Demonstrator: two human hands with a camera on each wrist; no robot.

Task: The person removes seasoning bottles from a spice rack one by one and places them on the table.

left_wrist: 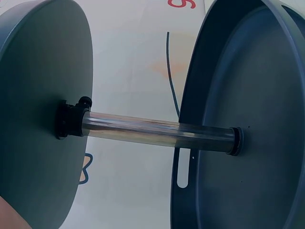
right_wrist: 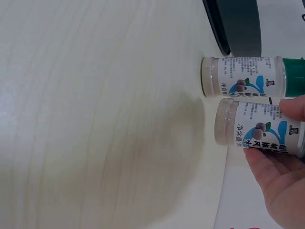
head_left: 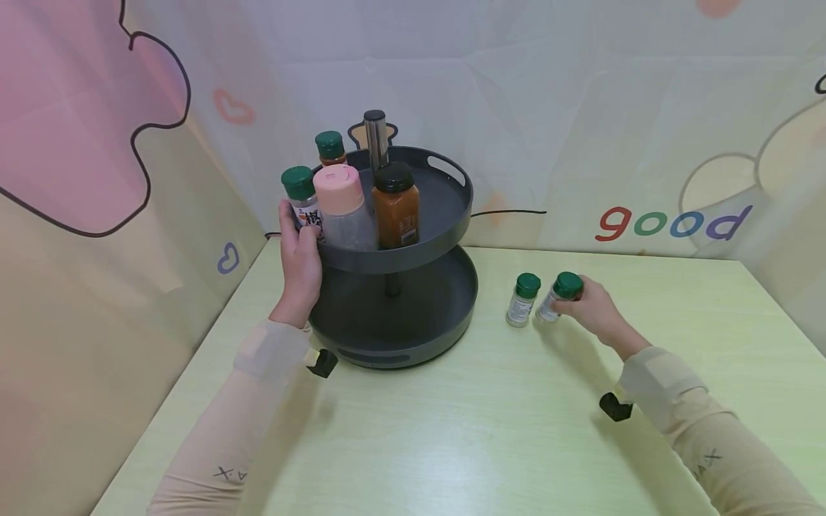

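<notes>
A two-tier dark grey turntable rack [head_left: 387, 351] stands left of centre on the table. At its upper tier's left edge, my left hand [head_left: 301, 269] holds a green-capped spice jar [head_left: 308, 215], thumb across its lower front. On the right, my right hand [head_left: 592, 309] pinches another green-capped spice jar [head_left: 549, 307] between thumb and fingers. This jar, white-labelled [right_wrist: 259, 126] in the right wrist view, leans slightly. Close to its left stands a matching spice jar [head_left: 519, 308] upright on the table. The left wrist view shows the rack's metal post [left_wrist: 138, 128] between its tiers.
The upper tier also carries a pink-capped clear bottle [head_left: 345, 215], a black-capped jar of orange-brown powder [head_left: 396, 211] and a green-capped jar [head_left: 330, 148] further back. A printed cloth [head_left: 516, 129] hangs behind the table [head_left: 452, 430].
</notes>
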